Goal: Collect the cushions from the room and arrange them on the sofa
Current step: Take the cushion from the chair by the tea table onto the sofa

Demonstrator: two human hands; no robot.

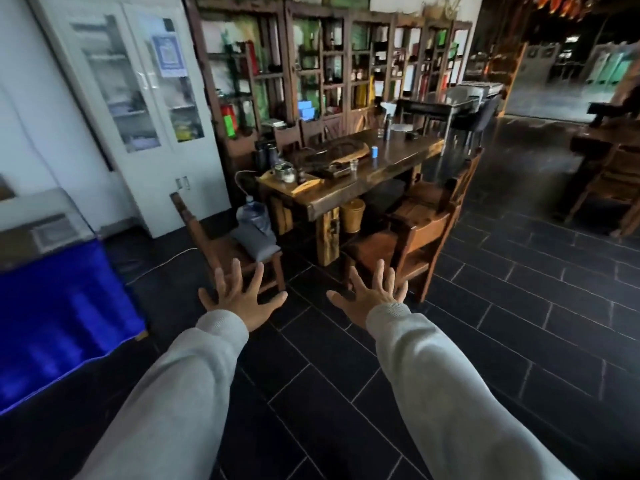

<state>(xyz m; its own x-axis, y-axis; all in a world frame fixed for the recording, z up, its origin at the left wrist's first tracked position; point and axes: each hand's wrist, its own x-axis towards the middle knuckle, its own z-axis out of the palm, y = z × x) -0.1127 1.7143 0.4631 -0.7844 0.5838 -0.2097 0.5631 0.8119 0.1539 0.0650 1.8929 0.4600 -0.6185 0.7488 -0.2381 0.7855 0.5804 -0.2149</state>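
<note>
A grey cushion lies on the seat of a wooden chair at the near left end of a long wooden table. Both my arms in grey sleeves stretch out over the dark tiled floor. My left hand is open with fingers spread, just short of the chair and below the cushion. My right hand is open too, fingers apart, in front of another wooden chair. Neither hand touches anything. No sofa is in view.
The table carries a tea tray, cups and a blue can. A water bottle stands behind the cushion. A blue-draped table is at the left, a white cabinet and dark shelving behind. More wooden chairs stand at the right.
</note>
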